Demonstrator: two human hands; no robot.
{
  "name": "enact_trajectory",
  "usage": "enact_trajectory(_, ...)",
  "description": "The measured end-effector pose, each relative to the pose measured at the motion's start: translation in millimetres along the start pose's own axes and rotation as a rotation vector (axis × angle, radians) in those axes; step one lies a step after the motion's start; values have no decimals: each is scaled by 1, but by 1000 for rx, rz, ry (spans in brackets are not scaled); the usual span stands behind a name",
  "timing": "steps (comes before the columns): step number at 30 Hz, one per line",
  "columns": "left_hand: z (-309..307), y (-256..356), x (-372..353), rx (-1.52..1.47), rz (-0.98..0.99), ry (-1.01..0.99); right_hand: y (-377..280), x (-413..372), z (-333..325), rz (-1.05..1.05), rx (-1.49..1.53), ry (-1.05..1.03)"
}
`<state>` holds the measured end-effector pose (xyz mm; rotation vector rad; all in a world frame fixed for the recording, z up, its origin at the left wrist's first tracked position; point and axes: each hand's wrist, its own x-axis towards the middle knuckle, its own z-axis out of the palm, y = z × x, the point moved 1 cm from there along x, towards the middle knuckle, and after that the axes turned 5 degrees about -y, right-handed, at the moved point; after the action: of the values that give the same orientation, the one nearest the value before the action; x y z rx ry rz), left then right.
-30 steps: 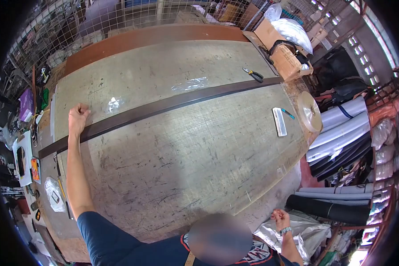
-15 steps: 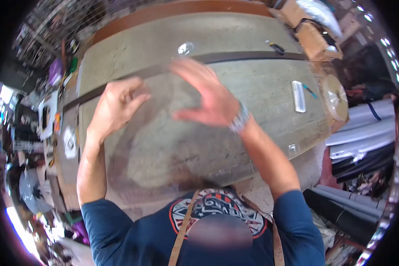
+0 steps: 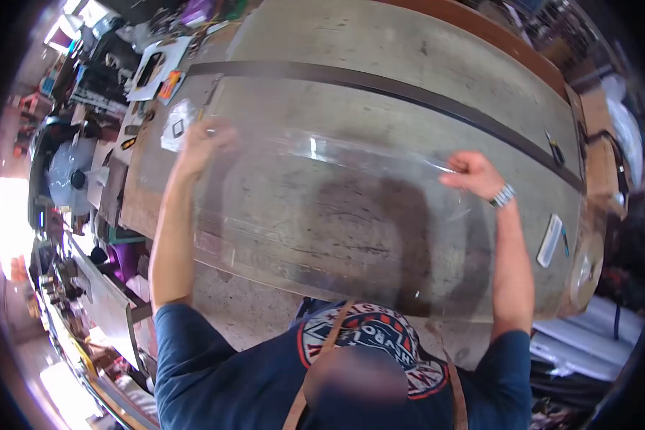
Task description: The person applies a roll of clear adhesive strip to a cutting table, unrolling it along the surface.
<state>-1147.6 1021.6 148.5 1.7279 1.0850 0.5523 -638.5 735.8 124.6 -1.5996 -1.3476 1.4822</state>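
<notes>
A clear plastic sheet (image 3: 365, 154) stretches between my two hands over the worktable (image 3: 279, 215), with light glinting along its upper edge. My right hand (image 3: 474, 174), with a metal watch on its wrist, pinches the sheet's right end. At the other end, my left hand (image 3: 204, 147) is closed at the sheet's left side; its fingers are somewhat smeared by motion. How far the sheet hangs below my hands is hard to make out because it is see-through.
A dark strip (image 3: 380, 93) crosses the table. Yellow-and-black pliers (image 3: 554, 148), a white case (image 3: 550, 241), a blue pen-like tool (image 3: 565, 242) and a tape roll (image 3: 588, 272) lie right. A crumpled plastic bag (image 3: 175, 125) and orange item (image 3: 169, 85) lie left.
My hands have moved far apart, the right one going right. The clear sheet now shows stretched between them. The view has turned, so the table appears rotated.
</notes>
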Motion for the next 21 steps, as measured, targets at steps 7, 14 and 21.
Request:
enact_trajectory(7,58,-128,107,-94,-128,46,40,11,-58,207,-289,317)
enact_trajectory(14,63,-135,146,579,-63,270,94,55,-45,258,-677,550)
enact_trajectory(21,52,-122,138,552,85,314,71,50,-50,205,-799,591)
